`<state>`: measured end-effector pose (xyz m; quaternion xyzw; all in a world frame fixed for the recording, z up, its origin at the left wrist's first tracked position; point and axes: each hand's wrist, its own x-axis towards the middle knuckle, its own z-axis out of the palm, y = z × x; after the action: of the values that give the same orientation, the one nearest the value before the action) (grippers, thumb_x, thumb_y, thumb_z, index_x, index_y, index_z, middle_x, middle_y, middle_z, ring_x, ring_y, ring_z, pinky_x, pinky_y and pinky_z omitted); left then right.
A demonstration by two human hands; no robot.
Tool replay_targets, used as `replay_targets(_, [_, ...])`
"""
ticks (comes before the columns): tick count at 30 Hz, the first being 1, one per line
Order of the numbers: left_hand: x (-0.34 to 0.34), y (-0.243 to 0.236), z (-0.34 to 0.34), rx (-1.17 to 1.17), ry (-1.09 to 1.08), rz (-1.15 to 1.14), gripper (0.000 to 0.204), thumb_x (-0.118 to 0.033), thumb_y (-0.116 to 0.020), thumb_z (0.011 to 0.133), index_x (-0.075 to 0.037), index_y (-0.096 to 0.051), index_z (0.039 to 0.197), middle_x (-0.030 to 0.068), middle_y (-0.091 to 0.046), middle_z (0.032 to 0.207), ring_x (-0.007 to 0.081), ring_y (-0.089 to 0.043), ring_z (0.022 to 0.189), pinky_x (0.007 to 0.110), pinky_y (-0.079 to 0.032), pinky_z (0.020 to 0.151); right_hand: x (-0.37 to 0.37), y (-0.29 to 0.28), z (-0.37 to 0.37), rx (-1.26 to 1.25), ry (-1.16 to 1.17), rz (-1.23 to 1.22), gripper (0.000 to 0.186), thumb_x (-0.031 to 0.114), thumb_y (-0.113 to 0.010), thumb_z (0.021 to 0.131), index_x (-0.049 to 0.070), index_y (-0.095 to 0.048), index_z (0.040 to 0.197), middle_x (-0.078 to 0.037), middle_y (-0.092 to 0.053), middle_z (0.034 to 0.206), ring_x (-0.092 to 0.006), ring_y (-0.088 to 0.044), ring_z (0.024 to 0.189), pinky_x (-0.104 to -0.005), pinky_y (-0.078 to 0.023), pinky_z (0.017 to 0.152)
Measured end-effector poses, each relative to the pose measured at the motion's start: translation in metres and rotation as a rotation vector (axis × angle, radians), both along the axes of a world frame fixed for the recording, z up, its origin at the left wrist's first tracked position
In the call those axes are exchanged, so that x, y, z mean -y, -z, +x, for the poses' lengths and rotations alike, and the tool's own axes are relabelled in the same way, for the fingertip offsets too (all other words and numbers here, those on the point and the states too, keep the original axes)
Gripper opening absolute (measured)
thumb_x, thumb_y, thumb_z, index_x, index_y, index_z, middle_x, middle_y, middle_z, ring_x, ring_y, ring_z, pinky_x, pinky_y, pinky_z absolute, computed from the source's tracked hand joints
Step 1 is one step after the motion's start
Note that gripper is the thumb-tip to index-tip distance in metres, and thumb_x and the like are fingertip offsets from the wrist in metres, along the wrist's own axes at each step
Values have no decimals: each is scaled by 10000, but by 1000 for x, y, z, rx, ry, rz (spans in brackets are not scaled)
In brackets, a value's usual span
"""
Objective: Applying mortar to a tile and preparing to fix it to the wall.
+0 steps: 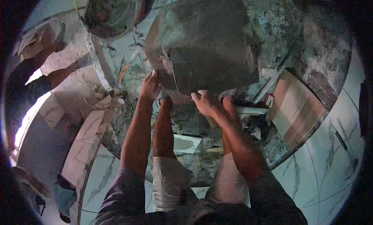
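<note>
A large, dusty, brown-grey cardboard box (210,63) takes up the space in front of me, with a flap at its near left corner. My left hand (150,85) is closed at that corner, its fingertips against the cardboard. At the box's lower near edge, my right hand (204,102) is curled closed on the rim. Whatever lies behind the fingers of either hand is hidden. Beyond my left hand, a tool with an orange handle (124,72) lies on the dirty floor.
A round dark tub (112,13) stands at the far left. To the right are a striped tile-like panel (297,108) and a pale metal bar (250,110). A white tile piece (187,143) lies between my legs. A thin dark stick (339,137) rests on the right-hand tiles.
</note>
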<state>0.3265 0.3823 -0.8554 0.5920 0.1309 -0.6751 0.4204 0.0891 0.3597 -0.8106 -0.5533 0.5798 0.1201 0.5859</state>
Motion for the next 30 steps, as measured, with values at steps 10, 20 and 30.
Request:
replay_targets(10, [4,-4,7,-109,-2,-100,272,-240,-428,861,4,-513,945,32,-543,844,112,-504,733,245,-410,660,-26,-23,0,-62,-265,-315,364,312,-462,799,-26,-552,900,-218,-555,880,-359,-543,791,-405,-431,680])
replay_targets(20, [-20,30,24,100,30,-154,276,-270,-488,832,-10,-540,909,8,-543,789,118,-496,689,262,-405,616,-34,-28,-11,-139,-615,-308,345,291,-468,806,-12,-492,970,-238,-549,831,-394,-528,783,-442,-426,657])
replay_targets(30, [-4,6,7,-47,-94,-171,284,-251,-483,834,7,-528,945,42,-555,849,138,-515,746,283,-423,648,68,-46,-39,-343,-1022,-955,208,306,-524,759,124,-458,680,-47,-493,619,-224,-517,577,-353,-416,510])
